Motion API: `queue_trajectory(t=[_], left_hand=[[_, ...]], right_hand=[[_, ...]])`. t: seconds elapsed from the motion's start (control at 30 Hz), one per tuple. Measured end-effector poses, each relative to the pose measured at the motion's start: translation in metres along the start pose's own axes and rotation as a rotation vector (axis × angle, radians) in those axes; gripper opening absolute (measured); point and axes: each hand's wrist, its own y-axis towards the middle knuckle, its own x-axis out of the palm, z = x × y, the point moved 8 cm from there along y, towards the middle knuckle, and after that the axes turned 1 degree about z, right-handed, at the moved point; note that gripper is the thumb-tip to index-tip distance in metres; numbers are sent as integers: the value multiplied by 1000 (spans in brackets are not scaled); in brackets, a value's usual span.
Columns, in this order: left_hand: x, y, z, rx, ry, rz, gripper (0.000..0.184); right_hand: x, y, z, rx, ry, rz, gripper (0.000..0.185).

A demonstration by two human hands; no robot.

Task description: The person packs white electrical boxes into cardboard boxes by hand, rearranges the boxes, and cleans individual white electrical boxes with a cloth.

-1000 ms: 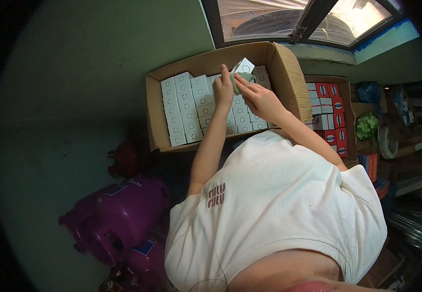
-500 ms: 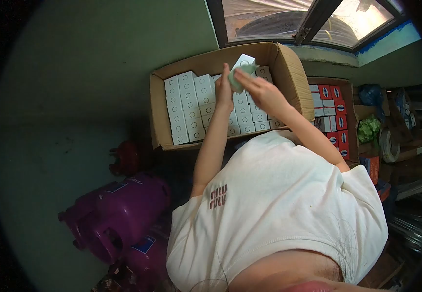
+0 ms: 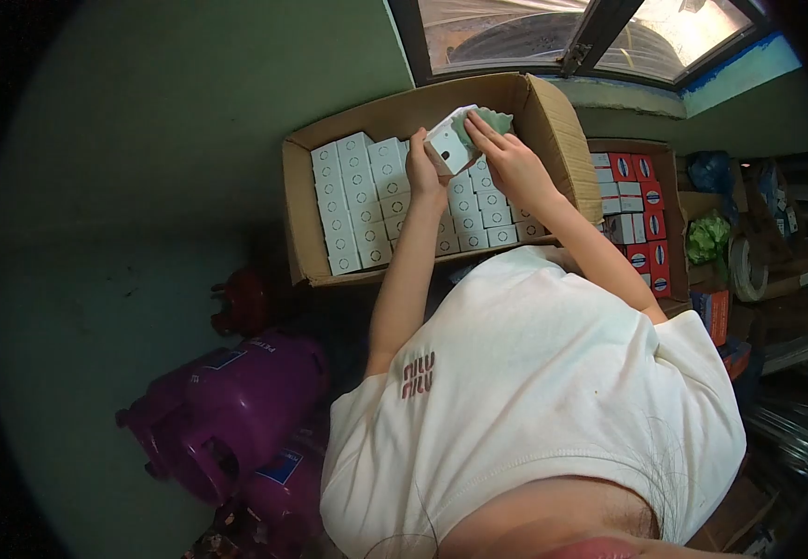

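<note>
Left hand (image 3: 425, 173) grips a white box (image 3: 443, 149) along its left side, fingers mostly hidden beneath; right hand (image 3: 521, 171) lays extended fingers on a pale green cloth (image 3: 493, 120) against the box, its thumb hidden, so cannot tell whether it pinches the cloth. Box is held above the packed rows, tilted, a face with a dark hole turned up toward the camera; long axis appears to run from near left to far right, the far-right end under cloth. Below: an open cardboard carton (image 3: 298, 224) with rows of white boxes (image 3: 337, 207), round marks uppermost. Both hands and forearms block part of these rows; the carton's right flap (image 3: 567, 149) stands between it and a second carton of red and white boxes (image 3: 644, 198). Window (image 3: 506, 37) beyond; purple cylinders (image 3: 255, 401) at near left. White shirt (image 3: 534, 391) covers the near foreground. Objects at far right are dim, hard to identify.
</note>
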Motion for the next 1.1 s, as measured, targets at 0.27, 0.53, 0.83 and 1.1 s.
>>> queue_trajectory(t=[0.27,0.53,0.83,1.1], left_hand=[[-7,0,-2,-59,-141,92,41],[-7,1,-2,-51,-256,38,41],[-18,7,7,58,-342,113,40],[-21,10,5,57,-290,124,43]], right_hand=[[3,-1,-40,-135,19,-29,68],[8,4,-46,-159,22,-118,66],[5,13,-29,-128,49,-23,61],[-2,20,-4,-70,-76,48,62]])
